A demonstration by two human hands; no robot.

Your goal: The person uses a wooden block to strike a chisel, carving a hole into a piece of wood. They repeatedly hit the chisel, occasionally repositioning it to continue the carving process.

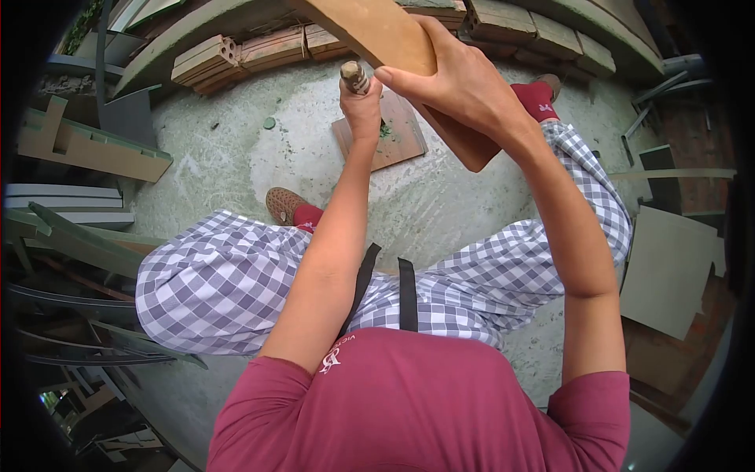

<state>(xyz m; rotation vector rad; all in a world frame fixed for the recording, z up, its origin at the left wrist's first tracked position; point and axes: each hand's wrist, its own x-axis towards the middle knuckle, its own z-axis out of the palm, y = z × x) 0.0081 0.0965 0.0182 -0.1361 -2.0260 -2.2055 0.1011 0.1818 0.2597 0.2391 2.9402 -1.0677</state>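
Observation:
My left hand is closed around an upright round handle; its pale butt end and dark, patterned band stick out above the fist. The tool's lower part is hidden, so its kind does not show. My right hand grips a thick tan wooden block, thumb on the near face and fingers behind. The block slants from the top edge down to a rounded end below my wrist. Beneath my left hand, a square brown board lies on the floor with green bits on it.
Stacked hollow bricks line a curved concrete ledge ahead. Wood and panel offcuts crowd the left side. Flat grey sheets lean at the right. A green cap-like disc rests on the concrete floor. My legs spread around the board.

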